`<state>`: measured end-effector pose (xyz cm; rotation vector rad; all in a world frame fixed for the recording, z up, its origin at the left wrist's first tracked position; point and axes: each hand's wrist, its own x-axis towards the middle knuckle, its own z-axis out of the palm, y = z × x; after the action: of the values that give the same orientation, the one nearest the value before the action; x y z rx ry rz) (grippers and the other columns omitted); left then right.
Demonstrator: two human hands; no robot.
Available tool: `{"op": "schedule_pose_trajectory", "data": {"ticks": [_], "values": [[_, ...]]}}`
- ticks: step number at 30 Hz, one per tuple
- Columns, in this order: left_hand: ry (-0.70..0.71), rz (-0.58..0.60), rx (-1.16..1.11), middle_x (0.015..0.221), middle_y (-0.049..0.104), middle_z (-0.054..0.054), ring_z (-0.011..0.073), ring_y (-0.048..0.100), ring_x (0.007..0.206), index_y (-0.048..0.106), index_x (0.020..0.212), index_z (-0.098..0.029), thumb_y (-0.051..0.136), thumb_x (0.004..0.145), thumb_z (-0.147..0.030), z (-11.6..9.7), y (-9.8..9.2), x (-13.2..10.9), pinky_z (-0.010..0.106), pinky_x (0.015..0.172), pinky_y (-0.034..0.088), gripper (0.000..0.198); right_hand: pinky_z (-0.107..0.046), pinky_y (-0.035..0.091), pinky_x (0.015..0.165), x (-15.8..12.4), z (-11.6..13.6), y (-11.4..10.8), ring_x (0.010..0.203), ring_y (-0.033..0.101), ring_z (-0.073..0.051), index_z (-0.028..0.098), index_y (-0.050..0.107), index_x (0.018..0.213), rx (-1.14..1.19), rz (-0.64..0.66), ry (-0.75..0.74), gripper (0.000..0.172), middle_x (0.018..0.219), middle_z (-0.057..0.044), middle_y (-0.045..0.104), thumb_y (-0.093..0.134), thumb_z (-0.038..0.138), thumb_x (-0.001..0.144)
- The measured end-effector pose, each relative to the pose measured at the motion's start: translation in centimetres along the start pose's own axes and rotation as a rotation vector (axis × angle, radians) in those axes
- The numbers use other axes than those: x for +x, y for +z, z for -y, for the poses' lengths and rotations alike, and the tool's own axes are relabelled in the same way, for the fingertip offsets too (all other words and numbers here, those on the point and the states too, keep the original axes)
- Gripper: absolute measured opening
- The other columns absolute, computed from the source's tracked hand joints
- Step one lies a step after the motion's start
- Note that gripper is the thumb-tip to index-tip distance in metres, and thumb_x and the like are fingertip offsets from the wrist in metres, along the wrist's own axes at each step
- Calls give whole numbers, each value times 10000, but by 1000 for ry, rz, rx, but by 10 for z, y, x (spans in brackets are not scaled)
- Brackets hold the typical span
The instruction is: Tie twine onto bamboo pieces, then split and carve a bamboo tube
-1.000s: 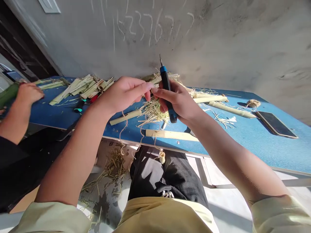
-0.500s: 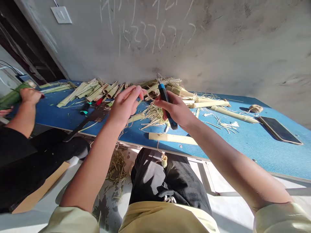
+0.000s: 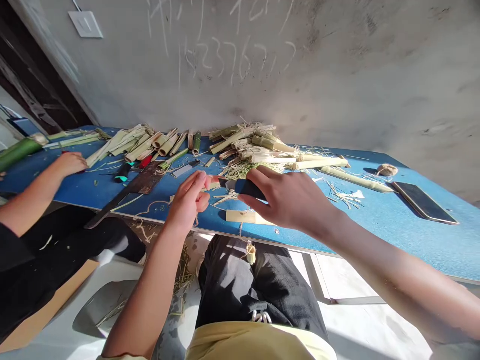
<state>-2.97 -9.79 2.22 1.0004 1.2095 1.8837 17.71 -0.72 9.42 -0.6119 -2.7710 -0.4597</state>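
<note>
Closed in a pinch, my left hand (image 3: 189, 200) is above the near edge of the blue table, and brown twine (image 3: 153, 204) trails from it; the fingers cover most of what they grip. My right hand (image 3: 288, 195) wraps round the black handle of a utility knife (image 3: 249, 189), its metal end pointing left, close to my left fingertips. Below the knife lies a flat bamboo strip (image 3: 240, 216), partly behind my right hand. From there twine hangs over the table edge, with a small bamboo tube (image 3: 251, 254) dangling in front of my trousers.
Split bamboo and shavings are heaped (image 3: 258, 142) against the wall. A rusty cleaver (image 3: 138, 185) juts over the edge at left. A phone (image 3: 423, 202) and a twine ball (image 3: 387, 170) lie right. At far left, a co-worker's hand (image 3: 71, 163) rests near a green bamboo stalk (image 3: 20, 152).
My right hand has turned the knife from upright to nearly level, its tip now toward my left fingers. My left hand has come slightly lower. The co-worker's hand has left the green stalk.
</note>
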Motion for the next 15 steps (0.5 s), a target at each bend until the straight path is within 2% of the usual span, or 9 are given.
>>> {"op": "schedule_pose_trajectory", "data": {"ticks": [2,7,12,15], "values": [[-9,-2,-16,834,651,-13,-16,198,383,496,711,-186,821,783,-669,2,1,-4,206,380,71,588,-327,113,556,2,1,4,571,536,-150,215,638,1216,-9,-24,-25,491,1015,-67,727,368,608,1097],[-51,28,-32,827,674,0,-16,198,367,465,719,-191,806,793,-683,6,0,-8,189,362,83,603,-333,112,554,4,3,14,563,519,-144,239,645,1242,12,-38,-87,478,1014,-46,716,387,611,1093],[-45,-33,-56,650,463,-76,-13,189,361,470,690,-185,848,759,-661,9,1,-9,152,344,115,612,-342,104,560,9,4,20,545,506,-134,226,643,1241,2,-43,-61,495,1019,-65,717,352,603,1106],[-59,-17,-57,612,380,-92,-7,174,365,497,698,-184,830,786,-657,12,3,-10,137,340,135,585,-343,107,566,12,4,21,558,514,-133,223,647,1228,16,-41,-48,505,1040,-74,717,341,606,1108]]}}
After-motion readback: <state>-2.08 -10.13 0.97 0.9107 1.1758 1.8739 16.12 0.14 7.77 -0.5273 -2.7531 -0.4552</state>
